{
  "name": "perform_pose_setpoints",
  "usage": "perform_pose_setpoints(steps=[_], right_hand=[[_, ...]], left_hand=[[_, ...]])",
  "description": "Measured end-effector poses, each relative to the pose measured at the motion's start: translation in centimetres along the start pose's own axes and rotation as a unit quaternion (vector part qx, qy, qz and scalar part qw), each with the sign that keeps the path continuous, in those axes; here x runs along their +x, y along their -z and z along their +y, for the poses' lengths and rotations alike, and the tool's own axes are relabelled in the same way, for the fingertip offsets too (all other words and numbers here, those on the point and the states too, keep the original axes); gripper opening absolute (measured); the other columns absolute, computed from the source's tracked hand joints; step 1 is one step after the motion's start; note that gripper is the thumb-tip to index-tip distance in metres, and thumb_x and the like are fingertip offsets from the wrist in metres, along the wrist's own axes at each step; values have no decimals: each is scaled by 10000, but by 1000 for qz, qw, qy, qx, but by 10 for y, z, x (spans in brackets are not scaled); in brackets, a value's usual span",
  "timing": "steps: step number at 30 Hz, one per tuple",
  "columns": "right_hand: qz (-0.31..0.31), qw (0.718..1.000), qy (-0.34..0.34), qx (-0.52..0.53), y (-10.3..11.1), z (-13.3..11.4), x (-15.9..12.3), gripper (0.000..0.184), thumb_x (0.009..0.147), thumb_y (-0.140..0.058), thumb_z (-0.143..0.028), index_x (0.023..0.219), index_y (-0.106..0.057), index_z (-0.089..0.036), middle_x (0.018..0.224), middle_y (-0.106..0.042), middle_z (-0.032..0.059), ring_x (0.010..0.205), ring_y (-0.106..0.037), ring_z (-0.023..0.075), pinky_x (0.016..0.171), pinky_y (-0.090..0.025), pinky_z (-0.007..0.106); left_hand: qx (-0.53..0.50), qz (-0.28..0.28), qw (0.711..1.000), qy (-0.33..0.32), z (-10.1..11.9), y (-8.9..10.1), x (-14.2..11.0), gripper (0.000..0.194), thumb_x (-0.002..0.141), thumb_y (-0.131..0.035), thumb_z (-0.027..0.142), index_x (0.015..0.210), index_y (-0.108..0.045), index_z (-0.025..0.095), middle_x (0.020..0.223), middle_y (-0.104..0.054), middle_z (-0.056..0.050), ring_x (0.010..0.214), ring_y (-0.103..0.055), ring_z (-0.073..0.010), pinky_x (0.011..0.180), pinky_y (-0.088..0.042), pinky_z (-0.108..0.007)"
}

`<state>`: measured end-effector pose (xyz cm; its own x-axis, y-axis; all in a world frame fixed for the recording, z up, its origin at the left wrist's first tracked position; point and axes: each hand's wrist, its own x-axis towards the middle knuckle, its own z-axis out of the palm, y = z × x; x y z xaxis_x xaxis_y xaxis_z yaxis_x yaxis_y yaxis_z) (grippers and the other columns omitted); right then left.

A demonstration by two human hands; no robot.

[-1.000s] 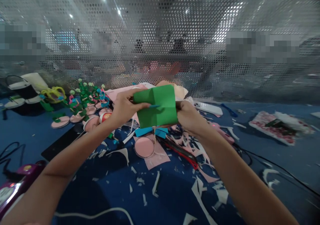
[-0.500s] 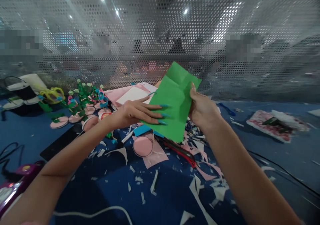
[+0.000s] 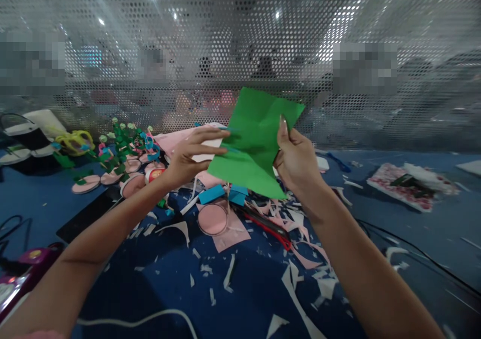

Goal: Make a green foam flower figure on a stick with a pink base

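Note:
A sheet of green paper [image 3: 251, 138], creased and slightly bent, is held up above the floor in front of me. My right hand [image 3: 298, 158] pinches its right side, with the thumb on the near face. At the left edge, my left hand [image 3: 195, 151] has its fingers stretched out and apart, the blue-nailed tips over the near face. Below the paper lie a pink disc [image 3: 212, 219], folded blue paper pieces [image 3: 211, 194] and a dark tool with red edging [image 3: 265, 224].
Small paper plants [image 3: 120, 146] on pink bases stand at left, near yellow-handled scissors [image 3: 77, 142]. A purple device [image 3: 32, 269] sits at lower left. White scraps [image 3: 231, 274] litter the blue floor. A perforated metal panel [image 3: 188, 38] rises behind.
The green paper has tilted and shifted slightly up and left. My left hand has moved up from the paper's lower part to its left edge. My right hand keeps its pinch.

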<state>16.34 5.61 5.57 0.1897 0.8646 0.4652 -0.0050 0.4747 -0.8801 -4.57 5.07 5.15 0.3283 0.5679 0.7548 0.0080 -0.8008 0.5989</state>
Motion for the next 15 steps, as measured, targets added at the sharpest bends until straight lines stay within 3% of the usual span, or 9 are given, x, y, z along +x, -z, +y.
perform_pose_setpoints(steps=[2,5,9,12,15], right_hand=[[-13,1000,-15,-8,-5,-1,-5,362,730,-567,-567,613,-460,-241,455,-282,-78,382,-368,80,353,-274,226],[-60,996,-60,20,-11,-1,-12,265,742,-583,-514,738,-574,-249,459,-325,-84,384,-377,79,360,-299,224],[-82,991,-99,46,-14,-3,-16,249,751,-581,-478,884,-615,-271,455,-389,-88,410,-449,93,384,-377,225],[-86,988,-98,87,-14,-6,-16,291,743,-577,-492,928,-614,-269,540,-526,-62,534,-569,124,456,-467,251],[-110,980,-111,122,-16,-10,-18,314,691,-626,-494,896,-621,-257,662,-632,-32,659,-636,157,525,-522,290]], left_hand=[[11,61,998,2,-7,-1,0,281,591,-768,416,849,-728,312,1248,-573,-48,1229,-457,-248,1051,-334,-462],[56,108,993,-4,-15,-2,2,381,485,-807,458,824,-729,302,1288,-515,-42,1280,-383,-273,1074,-301,-473],[61,91,994,-30,-16,-2,0,245,553,-758,501,659,-731,282,1268,-511,-34,1274,-382,-281,1079,-310,-459],[28,80,996,-24,-12,-3,-3,212,581,-751,477,584,-718,268,1258,-513,-33,1263,-385,-279,1067,-338,-446],[2,167,986,-2,-12,-6,-4,274,497,-795,474,538,-674,232,1236,-521,-24,1253,-389,-262,1049,-363,-409]])
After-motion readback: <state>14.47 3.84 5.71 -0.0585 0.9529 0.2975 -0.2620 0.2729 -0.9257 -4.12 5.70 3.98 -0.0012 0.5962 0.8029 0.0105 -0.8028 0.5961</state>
